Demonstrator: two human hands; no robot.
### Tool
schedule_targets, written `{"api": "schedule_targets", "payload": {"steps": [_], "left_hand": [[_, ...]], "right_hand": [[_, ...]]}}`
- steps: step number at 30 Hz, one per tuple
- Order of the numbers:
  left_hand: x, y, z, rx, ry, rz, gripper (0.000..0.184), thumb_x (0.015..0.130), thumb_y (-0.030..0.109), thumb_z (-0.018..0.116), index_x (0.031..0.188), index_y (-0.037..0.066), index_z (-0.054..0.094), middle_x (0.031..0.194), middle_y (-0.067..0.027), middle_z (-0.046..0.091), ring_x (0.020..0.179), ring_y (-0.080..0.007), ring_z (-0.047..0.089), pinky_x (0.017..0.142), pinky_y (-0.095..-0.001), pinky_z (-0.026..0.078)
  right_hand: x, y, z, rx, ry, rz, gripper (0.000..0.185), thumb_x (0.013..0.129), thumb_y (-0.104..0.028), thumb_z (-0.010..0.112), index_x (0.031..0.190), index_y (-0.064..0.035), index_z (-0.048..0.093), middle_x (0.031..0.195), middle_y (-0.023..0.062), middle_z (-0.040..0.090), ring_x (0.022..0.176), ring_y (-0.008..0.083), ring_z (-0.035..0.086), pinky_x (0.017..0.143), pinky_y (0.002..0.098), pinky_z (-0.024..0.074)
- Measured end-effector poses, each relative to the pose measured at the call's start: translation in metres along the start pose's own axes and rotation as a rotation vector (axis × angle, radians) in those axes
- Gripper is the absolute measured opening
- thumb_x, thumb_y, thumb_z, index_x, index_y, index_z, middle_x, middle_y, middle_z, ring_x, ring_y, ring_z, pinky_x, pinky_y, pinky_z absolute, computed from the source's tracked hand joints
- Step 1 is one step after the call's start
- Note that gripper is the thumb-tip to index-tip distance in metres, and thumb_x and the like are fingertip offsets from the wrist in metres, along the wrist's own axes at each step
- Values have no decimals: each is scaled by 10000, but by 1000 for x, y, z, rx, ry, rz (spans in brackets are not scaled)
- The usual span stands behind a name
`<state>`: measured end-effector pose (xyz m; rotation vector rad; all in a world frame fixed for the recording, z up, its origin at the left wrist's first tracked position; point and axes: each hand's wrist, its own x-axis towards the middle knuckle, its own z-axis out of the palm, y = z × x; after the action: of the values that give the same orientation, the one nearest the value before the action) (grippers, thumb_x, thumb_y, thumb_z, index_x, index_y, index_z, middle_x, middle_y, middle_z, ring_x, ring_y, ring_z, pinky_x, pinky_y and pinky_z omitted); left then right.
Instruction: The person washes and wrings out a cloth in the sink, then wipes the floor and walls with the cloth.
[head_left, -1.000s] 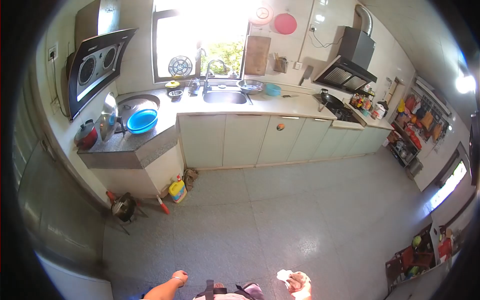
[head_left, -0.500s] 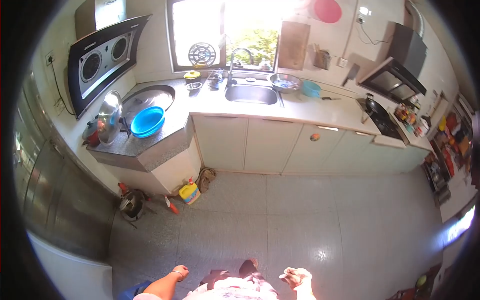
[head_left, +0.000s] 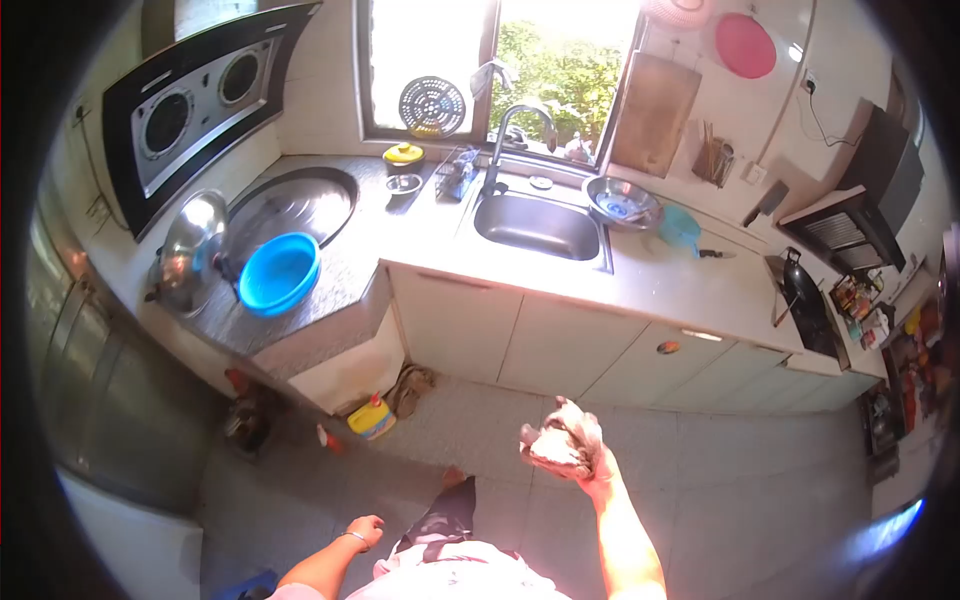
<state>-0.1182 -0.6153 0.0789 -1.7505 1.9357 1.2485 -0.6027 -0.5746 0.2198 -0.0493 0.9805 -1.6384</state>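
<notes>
My right hand (head_left: 600,466) is stretched out in front of me over the floor, bathed in bright light. Its fingers are closed around a crumpled brownish rag-like thing (head_left: 556,447), whose exact kind I cannot make out. Low beside my body hangs my left hand (head_left: 367,530), a bracelet on its wrist. The left fingers are curled in, with nothing visible in them. Neither hand touches the counter (head_left: 660,277). A sink (head_left: 535,228) with a tall faucet lies ahead under the window.
A metal basin (head_left: 622,203), a teal bowl (head_left: 680,228) and a knife (head_left: 716,254) sit right of the sink. On the left counter are a blue basin (head_left: 280,274) and a large metal lid (head_left: 192,250). A yellow bottle (head_left: 372,418) stands on the floor by the cabinets.
My right hand has risen and reached forward with the brownish thing. My view has moved closer to the counter and tilted. The left hand stays low at my side.
</notes>
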Motion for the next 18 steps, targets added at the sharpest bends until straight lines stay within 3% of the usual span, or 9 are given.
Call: {"api": "schedule_targets", "payload": {"steps": [1, 3, 5, 8, 10, 12, 14, 15, 18], "left_hand": [[21, 5, -11, 59, -15, -15, 371, 739, 186, 542, 1088, 87, 618, 1068, -147, 626, 1014, -280, 589, 887, -362, 455], [61, 40, -53, 124, 4, 90, 369, 752, 217, 524, 1082, 80, 617, 1065, -167, 618, 1023, -307, 576, 899, -382, 446], [94, 87, -96, 29, 74, 210, 349, 762, 209, 513, 1059, 60, 617, 1053, -172, 616, 1007, -324, 574, 895, -391, 443], [120, 174, -160, -12, 192, 441, 339, 779, 215, 507, 1042, 27, 609, 1032, -188, 610, 998, -344, 563, 879, -400, 445], [127, 242, -191, -371, 171, 471, 429, 821, 291, 577, 1156, 26, 550, 1096, -172, 598, 1023, -279, 578, 873, -348, 450], [133, 309, -219, -785, -56, 553, 531, 876, 274, 581, 1329, 90, 372, 1279, -149, 463, 1144, -212, 481, 928, -338, 420], [119, 372, -263, -1088, -222, 548, 806, 832, 388, 625, 1421, 147, 131, 1434, -148, 212, 1284, -267, 311, 956, -456, 390], [126, 391, -272, -1255, -265, 569, 905, 787, 458, 653, 1428, 156, 90, 1443, -148, 177, 1307, -287, 268, 965, -492, 371], [162, 420, -291, -1519, -372, 685, 932, 753, 395, 710, 1418, 115, 120, 1399, -126, 275, 1284, -260, 307, 989, -448, 365]], "right_hand": [[23, -16, 4, -3, 5, -4, 413, 877, -385, 515, 1142, -70, 541, 1095, 69, 598, 1030, 187, 556, 885, 346, 452], [78, -44, 14, -87, -254, 38, 356, 885, -299, 505, 1119, -35, 552, 1077, 91, 610, 993, 183, 576, 876, 341, 456], [68, -87, 131, -41, -123, -92, 353, 867, -273, 517, 1112, -20, 555, 1068, 105, 616, 976, 206, 587, 872, 358, 459], [113, -117, 153, -80, -215, -124, 391, 865, -288, 524, 1149, -19, 530, 1094, 99, 604, 1010, 224, 573, 879, 380, 457], [133, -127, 175, -79, -270, -114, 403, 857, -278, 537, 1162, -16, 512, 1110, 98, 587, 1003, 226, 568, 866, 380, 460], [160, -123, 200, -83, -281, -93, 418, 850, -275, 543, 1163, -1, 501, 1098, 107, 578, 990, 229, 566, 856, 378, 467], [191, -110, 223, -111, -339, -92, 431, 856, -291, 549, 1171, -4, 490, 1087, 101, 568, 977, 210, 558, 850, 359, 463], [204, -100, 236, -140, -396, -97, 428, 868, -311, 550, 1179, -22, 491, 1088, 85, 566, 976, 189, 551, 853, 344, 453], [235, -79, 286, -310, -395, 22, 490, 854, -308, 578, 1229, -14, 464, 1120, 59, 543, 1007, 156, 524, 867, 295, 423]]}}
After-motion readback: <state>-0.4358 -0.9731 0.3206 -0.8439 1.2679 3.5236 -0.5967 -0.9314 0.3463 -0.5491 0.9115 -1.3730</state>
